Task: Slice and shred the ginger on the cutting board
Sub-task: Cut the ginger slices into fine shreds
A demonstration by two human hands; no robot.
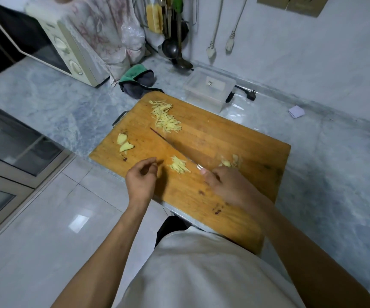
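Observation:
A wooden cutting board [224, 138] lies on the marble counter. A large pile of ginger shreds [165, 117] sits at its far side, and a small pile of shreds [179, 166] lies near the front. Two ginger pieces [123, 142] rest at the left, and ginger slices [229, 162] lie at the right. My right hand [226, 185] grips a knife [170, 144] whose blade points away to the left, beside the small pile. My left hand [143, 180] hovers just left of that pile, fingers loosely curled and holding nothing.
A clear plastic box [209, 85] stands behind the board, with a plug [251, 94] to its right. A green and grey cloth [138, 80] and a microwave [53, 44] are at the back left. Ladles [175, 50] hang on the wall.

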